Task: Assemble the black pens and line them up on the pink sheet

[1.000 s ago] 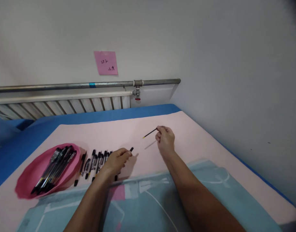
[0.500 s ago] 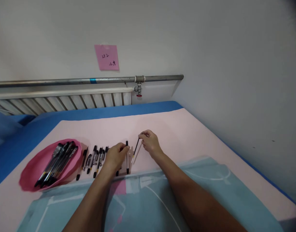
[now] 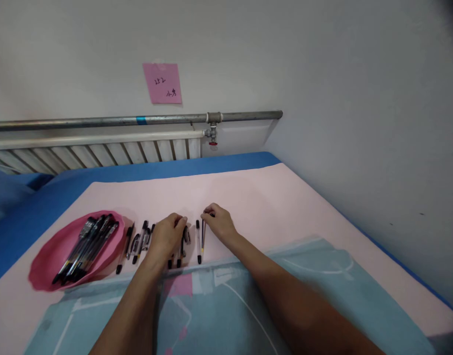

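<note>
My right hand (image 3: pixel 219 223) pinches the upper end of a thin dark pen refill (image 3: pixel 203 241) with a yellowish section near its lower end. Just left of it a pen barrel (image 3: pixel 199 242), clear with black ends, lies on the pink surface. My left hand (image 3: pixel 169 236) is closed, its fingers bent over the row of pens, thumb and forefinger close to the top of a pen (image 3: pixel 181 249). Whatever those fingers hold, if anything, is hidden. A small black cap (image 3: pixel 187 235) lies beside them. More pens (image 3: pixel 139 241) are spread out left of this hand.
At the left, a pink scalloped dish (image 3: pixel 37 261) holds several black pens (image 3: pixel 86 249). Teal cloth (image 3: pixel 219 315) covers the near edge of the pink surface (image 3: pixel 263 197). Behind are a radiator (image 3: pixel 122 154) and a pipe with a red-handled valve (image 3: pixel 213 133); a wall rises on the right.
My left hand has let go of the pen barrel, now lying down, and moved left over the pens. My right hand has shifted left with the refill, bringing it beside the barrel.
</note>
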A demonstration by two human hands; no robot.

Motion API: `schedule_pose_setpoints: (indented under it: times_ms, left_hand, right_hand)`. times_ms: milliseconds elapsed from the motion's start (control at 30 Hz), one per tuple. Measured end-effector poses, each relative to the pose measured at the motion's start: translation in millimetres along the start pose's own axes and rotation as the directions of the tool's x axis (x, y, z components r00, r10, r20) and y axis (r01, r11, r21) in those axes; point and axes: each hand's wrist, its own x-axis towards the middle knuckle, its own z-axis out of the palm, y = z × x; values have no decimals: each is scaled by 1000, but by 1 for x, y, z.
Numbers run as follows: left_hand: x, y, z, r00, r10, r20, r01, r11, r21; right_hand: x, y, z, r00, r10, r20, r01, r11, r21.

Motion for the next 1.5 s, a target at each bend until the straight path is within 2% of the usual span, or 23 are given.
schedule_pose_setpoints:
  times_ms: [233,400,600,800,1233,1367,1500]
  left_hand:
    - [4,-9,-13,998,-37,-43,36,999,-22]
    - [4,-9,-18,997,-60,-55,61,998,21]
    - [6,-12,-19,997,-55,-55,57,998,36]
    - [4,-10,-20,997,-58,-45,60,997,39]
    - [2,-6,-23,999,-51,-17,52,997,48]
    - [2,-6,-22,999,-48,-5,49,997,58]
    - [3,-9,-20,1000,-26,-3,26,998,61]
  right_hand:
    - [1,4,5,996,-59,61,68,984,-162]
    - [-1,7,3,987,-104,122,131,962,-241]
    - [-17,2,1,966,2,258,105,912,-398]
    - [-30,-4,7,944,-37,328,162,917,-365]
    - [-30,-2,13,935,54,351,24,976,-216]
    - [-28,-2,10,929,62,364,37,965,-258]
    - [-29,-3,7,932,1,363,141,920,-365]
